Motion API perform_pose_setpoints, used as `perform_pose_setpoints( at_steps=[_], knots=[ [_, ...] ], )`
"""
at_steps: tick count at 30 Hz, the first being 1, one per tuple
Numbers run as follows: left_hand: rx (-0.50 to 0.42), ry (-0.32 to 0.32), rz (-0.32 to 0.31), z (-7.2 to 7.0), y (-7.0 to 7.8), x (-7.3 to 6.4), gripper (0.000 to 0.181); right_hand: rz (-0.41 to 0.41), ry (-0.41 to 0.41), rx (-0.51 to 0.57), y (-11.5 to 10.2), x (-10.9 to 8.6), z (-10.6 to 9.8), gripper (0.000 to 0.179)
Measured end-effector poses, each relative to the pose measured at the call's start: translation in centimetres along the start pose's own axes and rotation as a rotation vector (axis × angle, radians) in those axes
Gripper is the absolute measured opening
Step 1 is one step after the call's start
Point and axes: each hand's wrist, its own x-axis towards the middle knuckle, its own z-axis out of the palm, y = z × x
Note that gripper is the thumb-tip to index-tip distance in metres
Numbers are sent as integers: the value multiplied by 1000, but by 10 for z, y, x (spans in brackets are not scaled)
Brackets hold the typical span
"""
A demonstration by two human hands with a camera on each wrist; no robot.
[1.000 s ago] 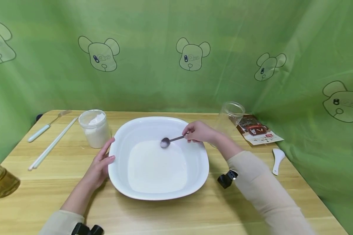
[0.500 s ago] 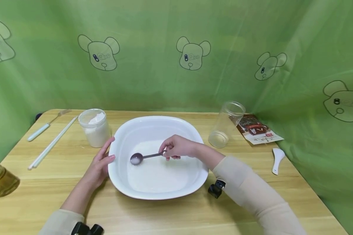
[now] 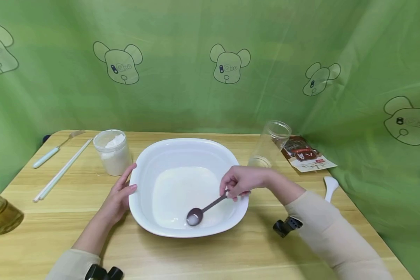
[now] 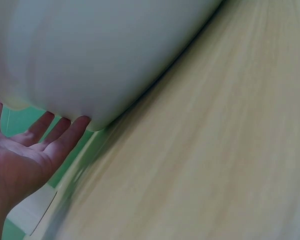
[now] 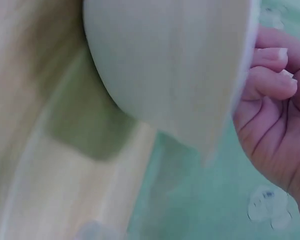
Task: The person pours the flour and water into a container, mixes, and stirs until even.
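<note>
A white basin (image 3: 185,149) with a wide rim stands in the middle of the wooden table, its floor smooth and white. At its left side, my left hand (image 3: 117,198) rests thumb and index fingertip at the rim. The left wrist view shows the other fingers, nearly straight, touching the basin's outer wall (image 4: 110,55). Over the right part of the basin, my right hand (image 3: 239,182) pinches the handle end of a dark spoon (image 3: 213,203). The spoon's bowl points toward the near side, low in the basin, with a whitish patch showing in it. The basin's wall hides the spoon in the right wrist view.
Behind my left hand stands a clear jar of white powder (image 3: 113,157). Chopsticks (image 3: 64,169) and a blue-handled fork (image 3: 50,154) lie further left, near an amber jar (image 3: 1,214). A clear container (image 3: 267,144), a brown packet (image 3: 306,154) and a white spoon (image 3: 330,186) are at right.
My right hand swept the spoon from the basin's back to its left, then back right and nearer, so the bowl now lies near the front. My left hand and the basin have stayed put.
</note>
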Motion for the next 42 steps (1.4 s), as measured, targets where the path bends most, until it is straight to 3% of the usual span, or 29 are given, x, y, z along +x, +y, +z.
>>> perform_pose_setpoints(
  at_steps=[5,10,16,21,26,32,36,42],
  knots=[
    [-4,-1,5,0,0,0,57,40,96,-74,3,-20,-13,13],
    [-9,-2,14,0,0,-1,57,55,232,-128,8,-23,-24,13],
    [-9,-13,15,1,1,-1,57,58,352,-133,14,-6,-28,11],
    [-9,-16,22,1,1,-1,57,56,389,-81,12,20,-25,10],
    [-15,-17,23,1,1,-1,57,12,374,-3,9,49,-15,10],
    [-12,-12,20,2,1,-2,56,-38,276,85,3,67,6,10],
    [-10,-13,20,2,0,-1,56,-53,176,94,0,65,16,10],
    [-7,-9,20,2,0,-1,56,-94,63,0,0,44,16,10]
  ],
)
